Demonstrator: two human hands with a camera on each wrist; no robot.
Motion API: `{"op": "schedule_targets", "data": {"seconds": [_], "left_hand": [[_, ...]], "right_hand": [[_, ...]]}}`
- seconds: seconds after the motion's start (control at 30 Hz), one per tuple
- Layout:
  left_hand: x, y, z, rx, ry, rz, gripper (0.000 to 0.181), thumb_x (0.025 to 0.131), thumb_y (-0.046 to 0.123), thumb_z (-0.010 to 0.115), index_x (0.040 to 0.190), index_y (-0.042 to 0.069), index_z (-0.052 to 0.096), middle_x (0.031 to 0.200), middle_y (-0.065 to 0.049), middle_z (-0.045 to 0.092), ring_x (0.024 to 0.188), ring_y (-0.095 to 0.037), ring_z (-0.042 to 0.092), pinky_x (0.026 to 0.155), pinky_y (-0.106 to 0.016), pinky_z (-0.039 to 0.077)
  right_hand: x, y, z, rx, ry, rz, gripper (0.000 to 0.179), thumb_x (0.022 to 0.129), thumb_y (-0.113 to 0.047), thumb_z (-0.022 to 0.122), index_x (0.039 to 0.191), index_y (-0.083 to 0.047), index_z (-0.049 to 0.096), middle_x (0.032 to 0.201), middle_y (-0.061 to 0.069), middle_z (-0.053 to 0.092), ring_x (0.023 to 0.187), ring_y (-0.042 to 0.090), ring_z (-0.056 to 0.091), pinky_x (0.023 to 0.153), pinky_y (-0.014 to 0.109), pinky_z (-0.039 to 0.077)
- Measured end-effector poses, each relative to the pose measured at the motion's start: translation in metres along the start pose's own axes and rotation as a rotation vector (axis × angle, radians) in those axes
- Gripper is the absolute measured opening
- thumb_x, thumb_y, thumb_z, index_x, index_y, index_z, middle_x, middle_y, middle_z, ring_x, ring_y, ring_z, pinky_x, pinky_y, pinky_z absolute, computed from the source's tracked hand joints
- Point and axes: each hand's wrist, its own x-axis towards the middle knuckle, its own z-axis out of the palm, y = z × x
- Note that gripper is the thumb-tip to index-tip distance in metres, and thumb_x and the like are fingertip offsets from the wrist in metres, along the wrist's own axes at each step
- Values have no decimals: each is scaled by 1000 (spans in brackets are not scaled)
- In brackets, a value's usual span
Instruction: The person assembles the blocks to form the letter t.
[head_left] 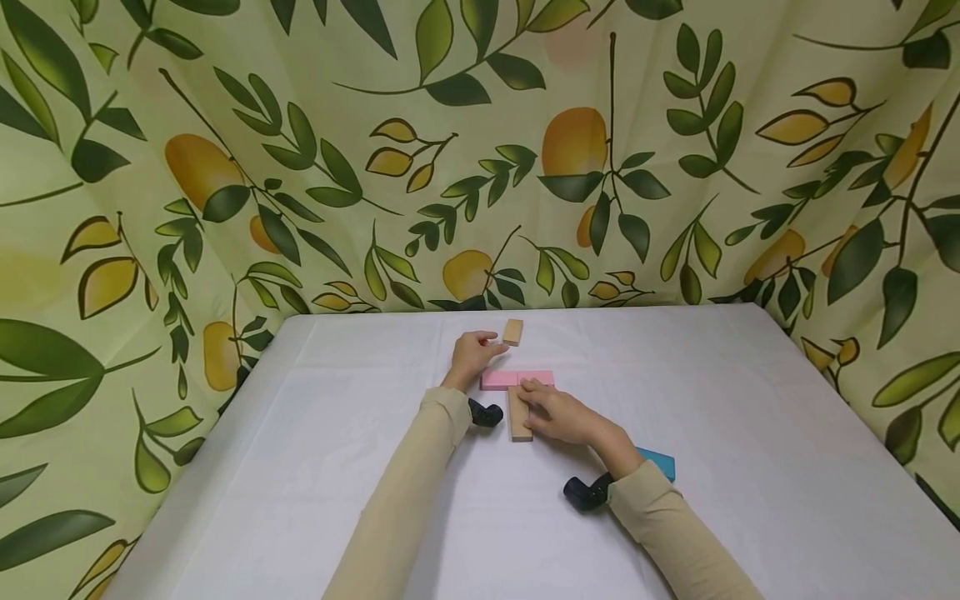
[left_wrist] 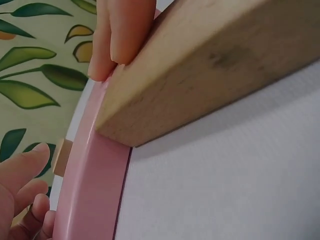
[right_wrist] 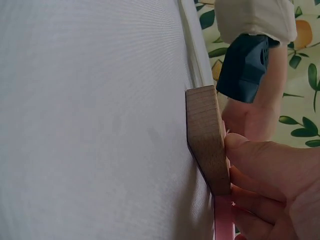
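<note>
A long wooden block (head_left: 520,414) lies lengthwise on the table, its far end against a row of two pink blocks (head_left: 498,381). My right hand (head_left: 558,412) rests along its right side. In the right wrist view the thumb (right_wrist: 237,141) touches the long block's edge. Two right-hand fingertips (left_wrist: 122,52) come down by the block's far end, on the pink surface. My left hand (head_left: 474,354) is beyond the pink row, fingers loosely bent. Its fingertips are beside a small wooden block (head_left: 513,332); the left wrist view shows nothing gripped.
A blue block (head_left: 657,463) lies partly hidden beneath the right forearm. Black wrist-worn devices (head_left: 587,493) jut out at both wrists. The white-covered table (head_left: 300,467) ends at the back against a leaf-and-fruit patterned curtain (head_left: 465,208).
</note>
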Motion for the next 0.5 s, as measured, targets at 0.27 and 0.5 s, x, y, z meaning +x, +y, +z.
{"op": "schedule_targets", "data": {"seconds": [0.27, 0.5], "left_hand": [[5, 6, 9, 50, 31, -70, 44, 80, 30, 77, 115, 4, 71, 111, -14, 72, 104, -25, 64, 93, -36, 51], [7, 12, 13, 105, 51, -139, 47, 78, 39, 77, 113, 8, 72, 120, -9, 71, 117, -28, 63, 98, -40, 49]], "right_hand": [[-1, 1, 1, 3, -1, -10, 52, 95, -15, 59, 139, 7, 45, 153, 26, 34, 144, 42, 32, 115, 54, 30], [0, 2, 0, -3, 23, -40, 51, 94, -14, 59, 138, 6, 47, 151, 29, 36, 141, 44, 36, 113, 55, 32]]}}
